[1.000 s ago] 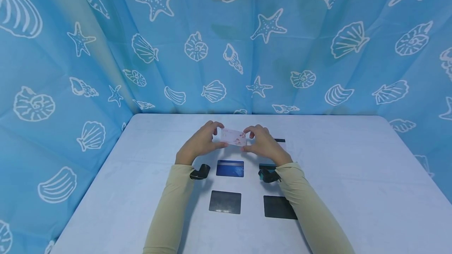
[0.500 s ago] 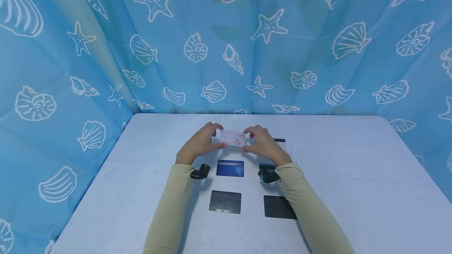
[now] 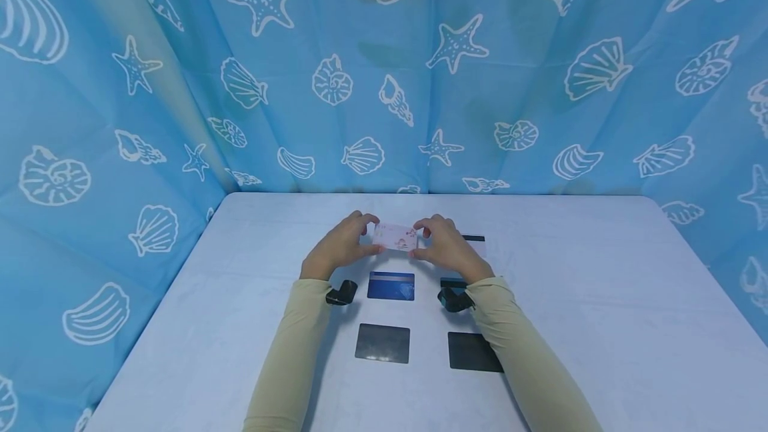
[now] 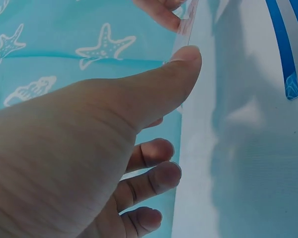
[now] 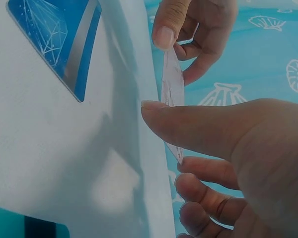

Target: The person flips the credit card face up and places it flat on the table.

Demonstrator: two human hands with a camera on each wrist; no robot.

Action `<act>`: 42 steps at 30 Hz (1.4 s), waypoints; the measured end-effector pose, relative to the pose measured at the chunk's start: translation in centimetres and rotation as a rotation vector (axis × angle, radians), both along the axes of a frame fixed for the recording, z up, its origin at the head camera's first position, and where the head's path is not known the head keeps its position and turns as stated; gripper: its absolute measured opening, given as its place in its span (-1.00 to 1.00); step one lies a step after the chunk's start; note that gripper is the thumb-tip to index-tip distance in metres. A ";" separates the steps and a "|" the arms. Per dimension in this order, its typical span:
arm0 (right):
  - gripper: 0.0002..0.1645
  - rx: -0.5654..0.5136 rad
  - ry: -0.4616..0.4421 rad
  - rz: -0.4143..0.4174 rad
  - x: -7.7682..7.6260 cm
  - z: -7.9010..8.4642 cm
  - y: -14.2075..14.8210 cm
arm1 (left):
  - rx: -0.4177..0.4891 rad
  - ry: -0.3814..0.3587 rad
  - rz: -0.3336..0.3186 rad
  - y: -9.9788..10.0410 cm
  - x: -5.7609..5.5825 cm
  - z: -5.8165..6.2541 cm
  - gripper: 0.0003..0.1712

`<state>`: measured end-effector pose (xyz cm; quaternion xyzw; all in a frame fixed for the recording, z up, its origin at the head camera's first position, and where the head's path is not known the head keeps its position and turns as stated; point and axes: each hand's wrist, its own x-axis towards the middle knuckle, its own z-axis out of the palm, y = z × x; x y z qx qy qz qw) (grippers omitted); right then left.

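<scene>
Both hands hold a pale pink card point(image 3: 397, 237) with a red floral print, raised over the far part of the table. Thumb and fingers of the left hand point(image 3: 339, 245) pinch its left edge. At the opposite edge, the right hand point(image 3: 449, 245) pinches it the same way. Seen from the right wrist, the card point(image 5: 173, 87) stands almost edge-on between the two hands. In the left wrist view the left thumb point(image 4: 164, 89) covers much of it. A blue card point(image 3: 391, 287) with a grey stripe lies just below the hands.
Two dark cards point(image 3: 383, 344) lie nearer on the white tabletop point(image 3: 600, 285), one partly under the right sleeve point(image 3: 528, 352). A teal card point(image 5: 25, 223) and a white card point(image 3: 477, 246) with a black stripe lie partly hidden by the right arm. A blue shell-print curtain point(image 3: 384, 112) hangs behind.
The hands have lowered the pink card very slightly and its tilt has shifted a little. Both keep their pinch on it, and the cards on the table have stayed in place.
</scene>
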<state>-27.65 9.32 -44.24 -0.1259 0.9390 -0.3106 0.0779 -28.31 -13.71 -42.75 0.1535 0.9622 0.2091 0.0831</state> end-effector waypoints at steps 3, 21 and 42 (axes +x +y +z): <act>-0.28 0.003 0.002 0.007 0.0 -0.1 0.0 | -0.006 -0.004 0.003 0.1 0.1 -0.1 -0.25; -0.27 0.044 -0.008 0.022 0.1 -1.1 -0.4 | -0.052 -0.040 0.024 0.4 0.1 -0.9 -0.26; -0.27 0.051 -0.015 0.012 0.3 -1.9 -0.4 | -0.076 -0.063 0.006 0.5 0.3 -1.3 -0.25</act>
